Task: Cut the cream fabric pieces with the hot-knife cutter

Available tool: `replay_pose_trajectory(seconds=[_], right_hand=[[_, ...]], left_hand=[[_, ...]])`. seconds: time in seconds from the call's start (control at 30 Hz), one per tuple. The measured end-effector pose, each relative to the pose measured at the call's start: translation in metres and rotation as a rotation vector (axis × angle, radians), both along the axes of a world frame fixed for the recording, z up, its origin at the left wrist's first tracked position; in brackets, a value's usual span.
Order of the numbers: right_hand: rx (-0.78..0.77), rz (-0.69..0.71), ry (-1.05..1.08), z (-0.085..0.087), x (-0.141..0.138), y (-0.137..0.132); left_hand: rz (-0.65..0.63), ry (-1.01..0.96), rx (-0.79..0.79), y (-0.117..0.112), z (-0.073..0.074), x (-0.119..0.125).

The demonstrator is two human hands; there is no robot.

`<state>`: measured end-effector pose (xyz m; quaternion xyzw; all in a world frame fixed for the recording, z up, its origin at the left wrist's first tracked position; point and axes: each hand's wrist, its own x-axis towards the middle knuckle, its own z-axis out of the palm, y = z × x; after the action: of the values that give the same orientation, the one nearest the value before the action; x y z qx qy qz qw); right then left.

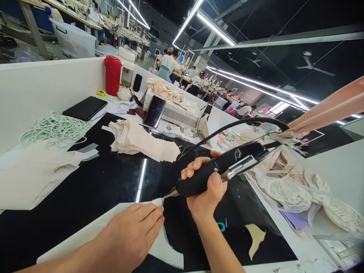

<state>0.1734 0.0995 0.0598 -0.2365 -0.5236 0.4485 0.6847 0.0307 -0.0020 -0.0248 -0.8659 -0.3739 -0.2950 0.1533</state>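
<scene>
My right hand (205,189) is wrapped round a black corded cutting tool (224,168), whose metal tip (170,194) touches the corner of a cream fabric piece (93,231) on the glossy black worktop (99,189). My left hand (133,235) lies flat on that fabric with fingers stretched towards the tip. The tool's black cable (241,125) arcs up to the right.
A stack of cream fabric pieces (142,142) lies ahead, with white cord (55,129) and a tablet (85,108) at left. A phone (155,111) leans on a white box. A red container (112,75) stands behind. Lace pieces (298,193) fill the right. Other people work far off.
</scene>
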Motion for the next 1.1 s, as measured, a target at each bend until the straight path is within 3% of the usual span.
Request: replay_pose_trajectory(seconds=[0.23,0.57,0.93,1.1], right_hand=[[-0.001,-0.007,-0.025,-0.003,-0.001,-0.002],[0.034,0.019,0.013,-0.004,-0.002,-0.003],[0.042,0.001,-0.013,-0.005,-0.002,-0.002],[0.043,0.011,0.018,-0.005,-0.002,-0.003]], left_hand=[[-0.008,-0.013,-0.002,0.001,0.000,0.000],[0.004,-0.038,-0.065,-0.004,-0.017,-0.001],[0.094,-0.009,-0.076,-0.004,-0.001,0.000],[0.107,-0.009,-0.082,-0.004,-0.002,0.001]])
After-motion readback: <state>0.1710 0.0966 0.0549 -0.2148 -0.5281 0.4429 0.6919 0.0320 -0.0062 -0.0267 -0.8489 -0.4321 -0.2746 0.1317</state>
